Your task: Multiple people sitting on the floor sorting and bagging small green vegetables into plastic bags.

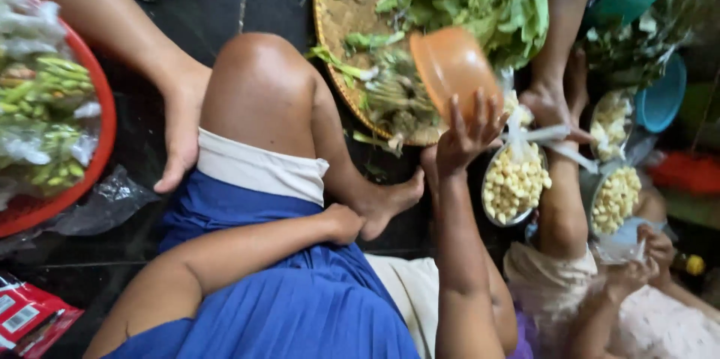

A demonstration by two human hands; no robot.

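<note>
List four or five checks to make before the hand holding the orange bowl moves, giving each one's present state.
1. Right hand grips the orange bowl: ok, fingers spread on its side.
2. Bowl's contents: cannot tell; it is tilted away and blurred.
3. Left hand free: ok, curled by the foot, nothing seen in it.
4. Clear bag of pale kernels open: cannot tell.
5. Room beside the bowl: not ok; another person's hand is close, at the bag's top.
</note>
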